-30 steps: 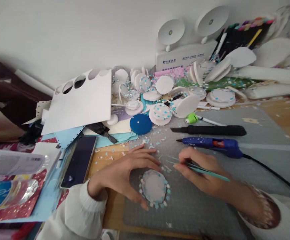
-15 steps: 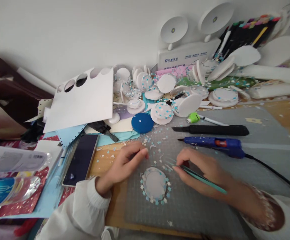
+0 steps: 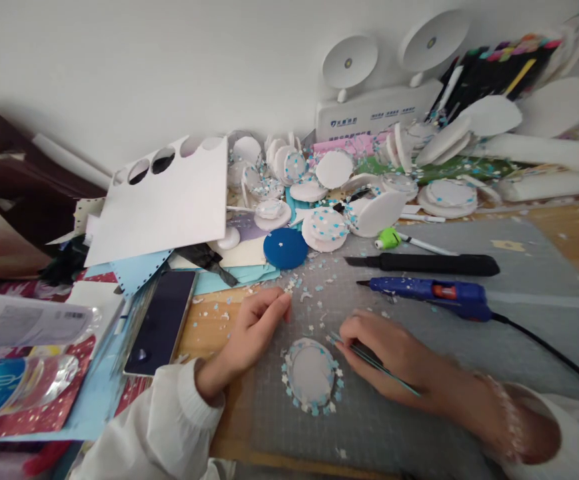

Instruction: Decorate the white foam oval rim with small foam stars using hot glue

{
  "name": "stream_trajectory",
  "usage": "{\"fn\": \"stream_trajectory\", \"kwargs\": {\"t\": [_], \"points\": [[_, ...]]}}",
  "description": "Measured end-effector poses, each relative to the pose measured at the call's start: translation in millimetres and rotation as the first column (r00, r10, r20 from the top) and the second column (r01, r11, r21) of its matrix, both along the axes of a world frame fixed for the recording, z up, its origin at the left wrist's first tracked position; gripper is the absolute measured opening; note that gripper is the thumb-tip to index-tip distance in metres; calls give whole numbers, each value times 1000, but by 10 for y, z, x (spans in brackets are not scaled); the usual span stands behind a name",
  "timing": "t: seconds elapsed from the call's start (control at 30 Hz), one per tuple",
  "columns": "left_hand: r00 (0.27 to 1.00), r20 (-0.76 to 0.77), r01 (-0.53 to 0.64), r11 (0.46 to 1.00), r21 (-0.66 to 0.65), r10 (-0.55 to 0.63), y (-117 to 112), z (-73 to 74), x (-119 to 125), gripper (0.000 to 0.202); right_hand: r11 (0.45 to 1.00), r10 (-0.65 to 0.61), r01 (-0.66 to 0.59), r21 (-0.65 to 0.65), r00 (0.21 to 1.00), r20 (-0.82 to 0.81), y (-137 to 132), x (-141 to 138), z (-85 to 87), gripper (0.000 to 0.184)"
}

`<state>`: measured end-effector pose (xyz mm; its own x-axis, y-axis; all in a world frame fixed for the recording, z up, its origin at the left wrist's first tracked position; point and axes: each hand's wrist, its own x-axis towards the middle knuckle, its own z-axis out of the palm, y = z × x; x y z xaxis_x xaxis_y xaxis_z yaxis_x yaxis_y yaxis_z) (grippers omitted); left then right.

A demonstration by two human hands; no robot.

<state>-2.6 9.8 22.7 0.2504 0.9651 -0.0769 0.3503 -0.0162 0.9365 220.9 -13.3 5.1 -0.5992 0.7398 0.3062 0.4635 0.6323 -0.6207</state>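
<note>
My right hand (image 3: 382,353) pinches a pair of teal tweezers (image 3: 384,369), their tips pointing left above the grey cutting mat (image 3: 394,433). Whether the tips hold a small piece is too blurred to tell. Left of them on the mat lies a round white disc (image 3: 312,373), its rim ringed with small blue and white star- or flower-shaped pieces. My left hand (image 3: 256,330) is closed beside the disc, thumb against the curled fingers, with nothing visible in it. Loose small pieces (image 3: 305,295) are scattered beyond the disc.
Behind the hands lie a blue glue gun (image 3: 429,295), a black-handled cutter (image 3: 424,264) and a blue disc (image 3: 285,248). Several decorated white discs (image 3: 325,229) pile up near the wall. A phone (image 3: 162,323) and a bottle (image 3: 14,383) are at left.
My right hand has moved left and slightly down with the tweezers, bringing their tips nearer the disc. My left thumb has closed against the fingers. The view has shifted slightly.
</note>
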Motion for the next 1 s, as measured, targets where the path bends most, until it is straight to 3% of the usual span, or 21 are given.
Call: {"fn": "stream_trajectory", "kwargs": {"t": [0.13, 0.33, 0.63, 0.73, 0.87, 1.0], "points": [[1000, -20, 12, 1000, 4, -12, 9, 4, -2, 45, 1000, -2, 2, 19, 1000, 21, -6, -9, -9, 16], [998, -6, 55, 998, -3, -55, 2, -7, 3, 40, 996, -45, 53, 67, 993, -108, -21, 24, -62, 18], [980, -23, 196, 980, -24, -197, -76, -51, 24, 30, 996, 23, -1, 85, 965, -260, -9, 0, 63, 25], [977, -25, 212, 977, -7, -212, -83, -55, 34, 29, 997, 7, 11, 75, 971, -239, -25, 2, 35, 22], [993, 6, 119, 993, 1, -119, -71, -50, 43, 30, 994, -103, 105, 18, 990, -99, -36, 10, -16, 18], [996, 24, 86, 996, -38, -85, -65, -53, 42, 31, 995, -98, 98, -27, 995, -19, -30, -2, -17, 17]]}}
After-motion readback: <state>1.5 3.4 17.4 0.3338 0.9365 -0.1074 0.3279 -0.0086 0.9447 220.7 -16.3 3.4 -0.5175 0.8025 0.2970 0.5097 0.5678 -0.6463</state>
